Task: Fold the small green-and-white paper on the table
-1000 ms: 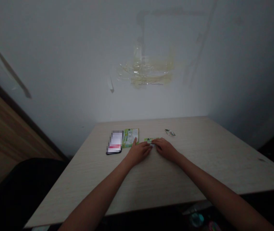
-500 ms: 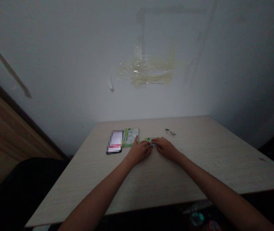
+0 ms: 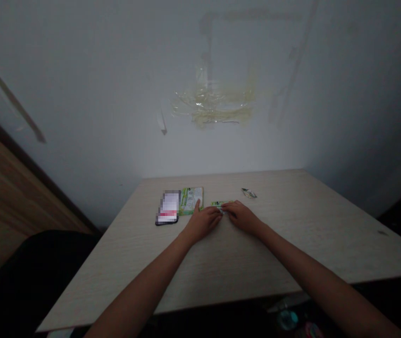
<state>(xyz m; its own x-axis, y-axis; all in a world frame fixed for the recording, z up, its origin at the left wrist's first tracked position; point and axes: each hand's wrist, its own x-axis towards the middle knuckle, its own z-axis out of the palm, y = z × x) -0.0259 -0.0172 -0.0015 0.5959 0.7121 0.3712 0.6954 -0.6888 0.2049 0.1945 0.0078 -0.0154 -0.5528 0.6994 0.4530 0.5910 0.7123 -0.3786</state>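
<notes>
A small green and white packet (image 3: 216, 203) lies flat on the table, partly covered by my fingers. My left hand (image 3: 204, 222) rests palm down at its left, fingers stretched to its near side and thumb sticking out apart. The thumb tip overlaps the lower right part of a larger green and white printed packet (image 3: 190, 197); whether it touches is unclear. From the right, my right hand (image 3: 244, 218) has its bent fingers closed on the small packet's right part. The two hands' fingertips nearly meet over it.
A phone (image 3: 168, 207) with a blurred screen lies left of the larger packet. A small crumpled wrapper (image 3: 249, 193) sits farther back on the right. The wooden table (image 3: 292, 197) ends at a wall (image 3: 123, 117) bearing clear tape. A bottle (image 3: 288, 320) shows below the front edge.
My left hand has slid very slightly left, and its thumb tip is a little lower. The right hand stays in place on the small packet.
</notes>
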